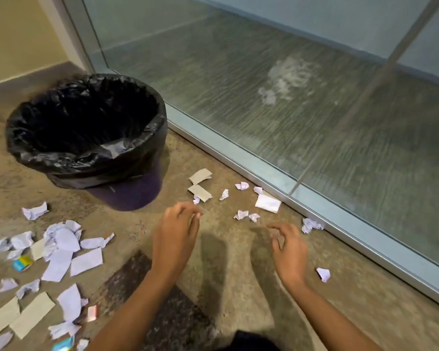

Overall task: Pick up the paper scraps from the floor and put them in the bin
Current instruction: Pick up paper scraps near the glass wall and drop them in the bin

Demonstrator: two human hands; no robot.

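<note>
Brown, mottled floor (226, 287) fills most of the view. One glass wall (302, 97) runs along its right side on a metal sill (264, 178).

One bin (127, 196), purple and lined with a black bag (36, 138), stands upright on the floor near the corner, left of the glass.

Two bare hands reach forward above the floor. The left hand (174, 234) hovers just in front of the bin, and the right hand (288, 249) is nearer the glass. On both, the fingers (195, 225) are loosely curled with gaps between them and grip nothing, though they are blurred.

The paper scraps all lie on the floor, none in either hand. The largest lot is a heap (64, 239) of white torn and crumpled sheets at the left, too overlapped to count. Two cardboard strips (18, 317) lie at its near end.

Beyond the hands lie two smaller cardboard pieces (200, 184) and one flat folded white sheet (268, 203), which touches the sill. Around these are eight small crumpled white balls (241, 185). One of them sits apart at the right, near the right wrist.
</note>
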